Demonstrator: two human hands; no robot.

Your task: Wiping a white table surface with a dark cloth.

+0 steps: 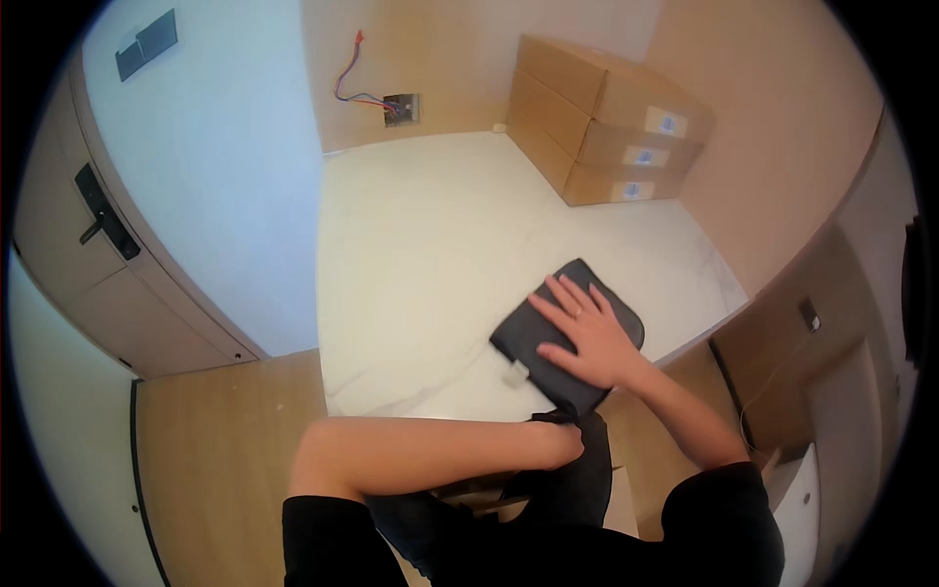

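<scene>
A dark grey folded fabric item lies on the white marble-patterned tabletop, close to its front edge. A pale tag sticks out from its left side. My right hand rests flat on top with the fingers spread, a ring on one of them. My left forearm crosses in front of me, and my left hand is at the table's front edge, against the item's near corner. Bunched black fabric hides its fingers, so its grip cannot be made out.
Several stacked cardboard boxes with labels stand at the back right against the wall. Loose wires hang from an uncovered wall socket box. A door with a black handle is at left. A white cabinet stands at lower right.
</scene>
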